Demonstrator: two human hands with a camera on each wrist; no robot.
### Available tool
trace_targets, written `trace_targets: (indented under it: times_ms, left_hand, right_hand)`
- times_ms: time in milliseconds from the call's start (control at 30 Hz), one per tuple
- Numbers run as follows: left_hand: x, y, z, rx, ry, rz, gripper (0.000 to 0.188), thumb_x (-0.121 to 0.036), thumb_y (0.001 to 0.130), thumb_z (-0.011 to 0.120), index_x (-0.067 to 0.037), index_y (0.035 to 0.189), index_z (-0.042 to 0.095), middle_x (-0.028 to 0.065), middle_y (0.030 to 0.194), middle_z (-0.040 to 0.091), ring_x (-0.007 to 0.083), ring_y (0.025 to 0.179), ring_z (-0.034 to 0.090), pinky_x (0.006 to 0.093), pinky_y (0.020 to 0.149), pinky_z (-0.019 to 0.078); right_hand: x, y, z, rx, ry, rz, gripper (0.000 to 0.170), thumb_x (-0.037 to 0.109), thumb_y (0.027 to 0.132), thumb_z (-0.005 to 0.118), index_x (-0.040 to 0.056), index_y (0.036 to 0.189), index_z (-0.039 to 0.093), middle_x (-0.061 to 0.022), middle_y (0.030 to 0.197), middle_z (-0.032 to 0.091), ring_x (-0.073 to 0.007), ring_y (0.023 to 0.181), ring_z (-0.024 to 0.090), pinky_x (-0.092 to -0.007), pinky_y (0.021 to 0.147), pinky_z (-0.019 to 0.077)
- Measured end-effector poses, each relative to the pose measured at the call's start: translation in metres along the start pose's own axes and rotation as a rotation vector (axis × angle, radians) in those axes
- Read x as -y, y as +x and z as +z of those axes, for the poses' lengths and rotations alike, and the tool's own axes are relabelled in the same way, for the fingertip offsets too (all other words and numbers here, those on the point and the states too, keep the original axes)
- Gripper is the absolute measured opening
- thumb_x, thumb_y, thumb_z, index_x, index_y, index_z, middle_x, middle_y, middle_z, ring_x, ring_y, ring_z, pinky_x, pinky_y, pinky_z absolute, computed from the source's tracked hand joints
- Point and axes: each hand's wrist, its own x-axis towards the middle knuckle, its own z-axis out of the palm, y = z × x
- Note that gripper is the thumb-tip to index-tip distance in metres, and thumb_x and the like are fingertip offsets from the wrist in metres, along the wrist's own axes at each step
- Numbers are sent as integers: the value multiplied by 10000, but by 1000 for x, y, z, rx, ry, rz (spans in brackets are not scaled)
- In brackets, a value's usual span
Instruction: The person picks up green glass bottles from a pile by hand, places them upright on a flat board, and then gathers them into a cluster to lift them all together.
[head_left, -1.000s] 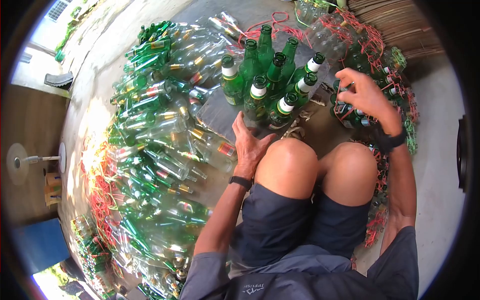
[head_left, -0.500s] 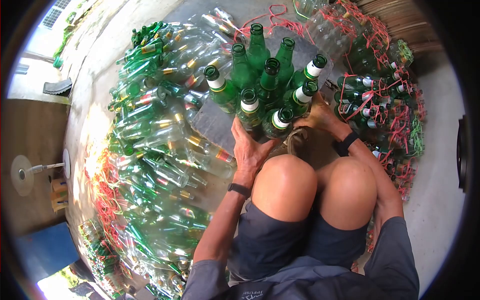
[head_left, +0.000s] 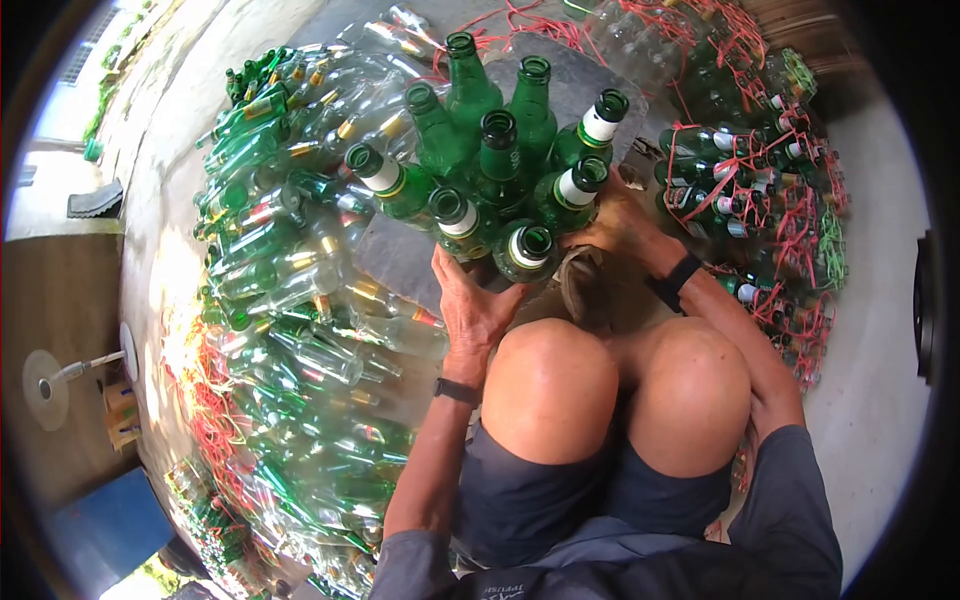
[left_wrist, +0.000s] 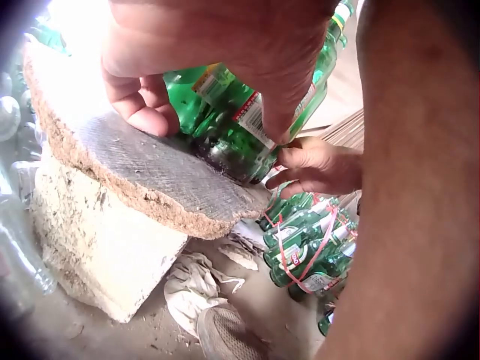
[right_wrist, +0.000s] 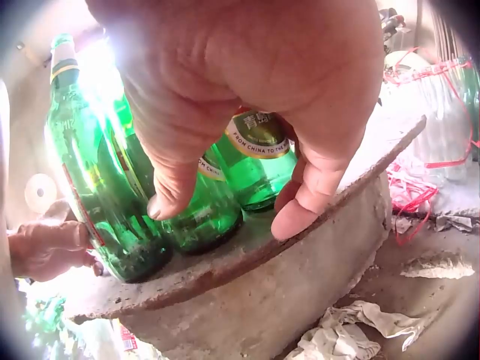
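A tight cluster of several green glass bottles [head_left: 500, 165] stands upright on a grey stone slab [head_left: 392, 262]. Some necks carry white labels, others are bare. My left hand [head_left: 472, 308] grips the cluster low on its near left side, thumb and fingers spread around the bottles. On the near right side my right hand [head_left: 622, 228] holds it too, and in the right wrist view its thumb and fingers bend around a labelled bottle [right_wrist: 259, 161] just above the slab. Both hands are low, close to the bottle bases.
Loose clear and green bottles [head_left: 300, 270] lie heaped on the left. Bundles of bottles tied with red string [head_left: 725, 190] lie on the right. Tangled red string [head_left: 215, 400] sits at far left. A pale block [left_wrist: 105, 232] supports the slab, with white cloth [left_wrist: 191, 289] and a shoe [left_wrist: 225, 334] below.
My right hand has come down from above the tied bundle at right to the cluster's right side. The left hand stays at the cluster's left side. The head view has shifted slightly.
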Motion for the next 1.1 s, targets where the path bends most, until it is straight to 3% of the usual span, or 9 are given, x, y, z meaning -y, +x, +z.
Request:
trace_targets:
  times_ms: [500,667,700,867,900,933,1000,1033,1100]
  left_hand:
    - [-9,1,-5,21,-34,-25,1058,-279,616,1017,38,1416,400,207,1316,474,323,1167,605,438,949,585]
    - [-10,3,-5,32,-85,-38,1058,-271,633,1012,30,1430,386,207,1333,460,321,1173,601,441,961,584]
    - [-7,2,-4,32,-48,-17,1059,-267,636,1012,32,1431,380,205,1334,459,322,1180,603,447,965,583]
    - [-4,2,-6,70,-108,-19,1011,-220,672,997,44,1423,373,210,1384,459,320,1238,602,460,971,600]
    - [2,0,-2,69,-170,-35,1008,-197,673,994,44,1424,367,211,1393,457,319,1245,598,459,982,600]
    - [1,2,0,67,-230,-51,1005,-173,673,992,45,1425,361,212,1401,454,319,1251,594,457,992,601]
    - [0,0,-3,31,-29,-17,1049,-246,596,1023,66,1401,427,220,1298,488,359,1176,606,454,933,602]
    - [2,1,-2,42,-99,-42,1048,-238,599,1019,62,1405,420,223,1313,476,356,1187,604,446,931,609]
    - [-1,1,-2,55,-166,-63,1047,-229,603,1015,58,1409,412,226,1328,465,354,1198,602,438,929,616]
  right_hand:
    - [-3,1,6,-30,63,50,1210,237,543,1053,115,1536,373,-103,1480,474,-291,1384,473,-467,1189,383]
    - [-10,-1,6,-59,-63,-47,752,424,944,772,153,1534,393,-68,1474,499,-287,1344,532,-499,1095,505]
    - [-7,0,6,-61,-65,-45,752,424,944,772,153,1534,393,-68,1474,499,-287,1344,532,-499,1095,505]
    - [34,18,5,107,1411,481,622,597,1059,482,154,1496,461,-59,1449,556,-306,1275,622,-573,849,624]
    - [37,19,1,116,1551,554,705,539,948,711,131,1475,483,-97,1448,539,-334,1309,572,-569,953,573]
    - [36,16,-6,88,1535,554,705,539,948,711,131,1475,483,-97,1448,539,-334,1309,572,-569,953,573]
    - [35,10,-16,33,120,-150,934,418,722,933,101,1474,476,-155,1425,516,-364,1305,510,-536,1077,470]
    - [35,9,-12,33,133,-45,1126,310,527,1017,76,1478,461,-193,1395,494,-382,1271,467,-488,1140,378]
    - [35,5,-14,21,129,-3,1121,313,544,1009,75,1486,451,-192,1398,496,-385,1269,472,-484,1137,384]
